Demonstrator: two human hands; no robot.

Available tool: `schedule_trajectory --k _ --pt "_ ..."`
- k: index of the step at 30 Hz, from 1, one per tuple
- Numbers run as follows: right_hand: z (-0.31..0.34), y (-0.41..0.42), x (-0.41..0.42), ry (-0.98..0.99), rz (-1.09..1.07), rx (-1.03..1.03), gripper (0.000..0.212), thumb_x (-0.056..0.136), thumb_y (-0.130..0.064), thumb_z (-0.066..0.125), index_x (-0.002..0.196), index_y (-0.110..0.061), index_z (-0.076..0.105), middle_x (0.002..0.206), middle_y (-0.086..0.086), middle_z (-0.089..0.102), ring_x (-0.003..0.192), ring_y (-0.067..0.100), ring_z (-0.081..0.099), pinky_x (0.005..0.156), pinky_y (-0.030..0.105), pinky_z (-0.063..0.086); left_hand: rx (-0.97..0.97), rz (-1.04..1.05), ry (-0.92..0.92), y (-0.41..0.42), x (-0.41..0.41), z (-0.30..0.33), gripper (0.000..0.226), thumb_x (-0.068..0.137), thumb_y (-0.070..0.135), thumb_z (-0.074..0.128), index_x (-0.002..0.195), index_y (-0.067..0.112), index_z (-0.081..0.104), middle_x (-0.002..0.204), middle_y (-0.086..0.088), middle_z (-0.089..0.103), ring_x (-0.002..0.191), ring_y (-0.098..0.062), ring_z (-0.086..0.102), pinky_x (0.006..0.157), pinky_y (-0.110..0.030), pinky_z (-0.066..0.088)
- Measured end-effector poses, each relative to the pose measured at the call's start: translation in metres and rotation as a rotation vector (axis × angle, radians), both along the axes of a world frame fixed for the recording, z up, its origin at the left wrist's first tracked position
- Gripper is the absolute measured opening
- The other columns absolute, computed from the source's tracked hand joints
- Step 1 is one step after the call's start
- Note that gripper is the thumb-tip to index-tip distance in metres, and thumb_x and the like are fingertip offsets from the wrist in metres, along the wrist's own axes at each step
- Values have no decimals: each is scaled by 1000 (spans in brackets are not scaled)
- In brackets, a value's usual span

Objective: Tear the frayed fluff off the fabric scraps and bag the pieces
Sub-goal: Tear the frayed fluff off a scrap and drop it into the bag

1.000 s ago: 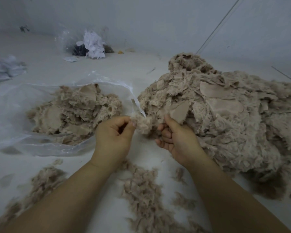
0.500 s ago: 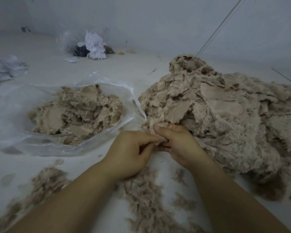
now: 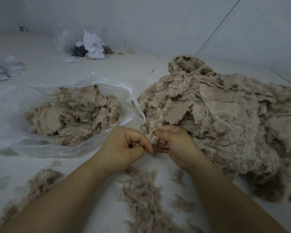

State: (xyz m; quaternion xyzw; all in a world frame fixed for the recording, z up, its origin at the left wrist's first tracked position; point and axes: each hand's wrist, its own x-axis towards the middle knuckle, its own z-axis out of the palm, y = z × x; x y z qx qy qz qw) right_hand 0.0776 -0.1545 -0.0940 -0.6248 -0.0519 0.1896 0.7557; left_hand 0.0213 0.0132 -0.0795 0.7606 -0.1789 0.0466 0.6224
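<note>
A big heap of beige furry fabric scraps (image 3: 225, 118) fills the right side of the floor. My right hand (image 3: 175, 145) grips one fluffy scrap (image 3: 149, 133) at the heap's near left edge, thumb on top. My left hand (image 3: 124, 147) is curled right beside it, fingertips pinching at the scrap's lower edge. A clear plastic bag (image 3: 13, 106) lies open to the left, holding a mound of beige pieces (image 3: 74, 113). Torn fluff (image 3: 141, 195) is strewn on the floor under my forearms.
More loose fluff (image 3: 40, 180) lies at the lower left. A second clear bag with white and dark scraps (image 3: 91, 44) stands by the far wall. Pale crumpled cloth (image 3: 3, 68) sits at the far left. The wall rises close behind the heap.
My left hand came down from the bag's edge to my right hand and now pinches at the scrap's lower edge. My right hand sank slightly, still holding the scrap.
</note>
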Motion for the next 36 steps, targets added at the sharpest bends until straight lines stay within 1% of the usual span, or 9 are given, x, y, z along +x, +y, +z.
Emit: schedule_trajectory --k 8,10,13,18,25,29,32,34,36 --pt "4 -2 -2 -31 16 -4 39 98 -11 54 61 -18 64 43 -6 44 37 5 46 54 28 56 61 -82 8 1 -1 -1 22 76 -3 60 74 11 76 43 4 45 40 -8 35 45 -18 31" --pt "2 -1 -3 -105 62 -66 49 96 -12 56 48 -21 58 45 -4 50 42 8 53 52 24 51 113 -63 30 1 1 -1 2 87 10 73 86 11 74 45 -9 46 41 -13 41 46 -21 37" --pt "1 -4 -1 -87 35 -69 45 93 -15 62 48 -18 53 49 3 51 49 15 56 60 30 52 57 -51 80 -1 3 -2 20 85 31 65 77 15 73 42 -12 51 32 -15 42 39 -21 36" --pt "1 -5 0 -59 8 -35 47 91 -4 56 47 -19 50 45 0 48 42 11 54 51 24 51 -85 -1 140 1 4 -2 2 77 16 74 75 14 73 38 -4 41 31 -12 29 39 -16 26" --pt "-1 -5 1 -72 37 -39 27 64 -12 63 42 -19 48 44 -1 41 39 9 42 46 20 44 13 183 201 -7 8 -5 43 68 44 77 78 4 66 46 -8 59 30 -9 41 36 -14 29" --pt "-2 -6 3 -115 88 -50 18 71 -3 52 69 10 65 57 11 52 45 12 41 51 22 42 89 206 235 -9 12 -11 28 90 10 69 63 4 65 41 2 49 34 -6 38 39 -14 31" --pt "-5 -6 7 -59 25 -45 43 61 -10 52 88 23 53 56 9 42 50 16 32 57 28 42 -52 229 291 -7 16 -11 37 93 0 58 58 11 62 42 1 47 35 -7 36 40 -17 30" --pt "-3 -5 5 -53 23 -42 32 61 -11 53 76 16 59 51 4 43 48 14 32 54 25 40 -74 254 253 -7 17 -10 31 92 10 63 62 14 61 46 0 47 38 -8 36 42 -19 30" --pt "0 -4 2 -64 41 -46 13 62 -13 57 53 -9 65 50 2 45 44 10 33 46 20 40 13 247 198 -10 15 -10 23 86 24 74 75 8 61 51 -2 49 41 -9 37 43 -20 30"
